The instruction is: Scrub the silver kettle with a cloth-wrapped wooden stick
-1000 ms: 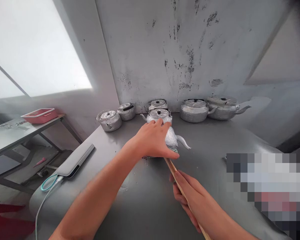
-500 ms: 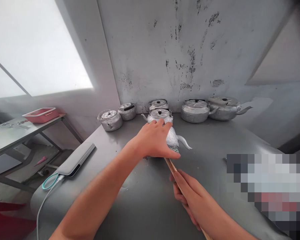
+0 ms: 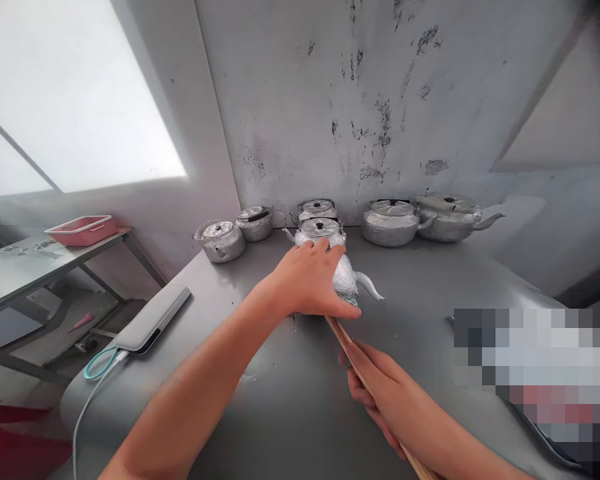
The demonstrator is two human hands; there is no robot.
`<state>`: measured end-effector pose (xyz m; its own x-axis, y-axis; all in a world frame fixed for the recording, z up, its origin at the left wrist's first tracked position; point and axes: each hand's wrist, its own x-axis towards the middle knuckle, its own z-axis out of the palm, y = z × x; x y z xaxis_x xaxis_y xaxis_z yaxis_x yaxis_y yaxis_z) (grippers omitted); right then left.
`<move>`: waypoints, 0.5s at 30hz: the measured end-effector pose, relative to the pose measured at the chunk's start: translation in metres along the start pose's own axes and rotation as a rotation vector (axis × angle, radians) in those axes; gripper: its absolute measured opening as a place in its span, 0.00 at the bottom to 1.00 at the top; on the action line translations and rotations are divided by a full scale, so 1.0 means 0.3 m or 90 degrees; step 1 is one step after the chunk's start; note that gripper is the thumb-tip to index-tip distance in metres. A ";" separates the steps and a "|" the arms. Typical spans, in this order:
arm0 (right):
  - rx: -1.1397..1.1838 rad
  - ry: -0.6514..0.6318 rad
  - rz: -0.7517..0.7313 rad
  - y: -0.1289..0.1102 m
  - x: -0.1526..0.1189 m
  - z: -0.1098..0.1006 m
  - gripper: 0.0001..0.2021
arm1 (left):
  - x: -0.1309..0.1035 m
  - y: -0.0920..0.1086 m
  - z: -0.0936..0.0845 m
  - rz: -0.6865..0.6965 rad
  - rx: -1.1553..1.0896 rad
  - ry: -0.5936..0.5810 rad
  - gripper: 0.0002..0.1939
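Note:
My left hand (image 3: 313,279) lies spread over a silver kettle (image 3: 346,277) at the middle of the grey table, its fingers gripping round the body. The kettle's curved spout points right, and much of it is hidden behind the hand. My right hand (image 3: 380,390) is wrapped round a long wooden stick (image 3: 344,339). The stick's upper end reaches the kettle just below my left palm, where its tip is hidden. Directly behind stands another silver kettle (image 3: 321,229) with a black lid knob.
More kettles stand at the table's back: two at left (image 3: 223,243), two at right (image 3: 390,223). A grey power bank (image 3: 155,319) with a cable lies on the table's left. A pink basket (image 3: 83,230) sits on a side table. A blurred patch covers the lower right.
The wooden stick and my right hand have shifted slightly, the stick's upper end a little to the left. My left hand has stayed on the kettle.

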<state>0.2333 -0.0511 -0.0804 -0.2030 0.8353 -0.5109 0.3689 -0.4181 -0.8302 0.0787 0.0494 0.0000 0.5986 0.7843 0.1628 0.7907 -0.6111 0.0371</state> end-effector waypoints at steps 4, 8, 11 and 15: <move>-0.011 -0.004 0.019 0.010 0.008 -0.006 0.23 | 0.000 -0.001 0.002 -0.002 0.000 -0.001 0.47; -0.003 -0.006 -0.015 0.014 0.017 -0.001 0.21 | -0.001 -0.006 0.006 0.006 -0.013 0.011 0.46; 0.001 -0.018 0.005 0.010 0.026 0.000 0.19 | -0.004 -0.010 0.002 0.011 -0.028 0.014 0.44; 0.024 -0.031 0.000 0.013 0.036 -0.009 0.19 | -0.015 -0.009 -0.010 0.012 -0.007 0.017 0.45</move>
<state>0.2349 -0.0429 -0.0887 -0.2468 0.8172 -0.5209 0.3349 -0.4325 -0.8371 0.0735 0.0472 0.0020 0.6099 0.7695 0.1895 0.7775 -0.6273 0.0447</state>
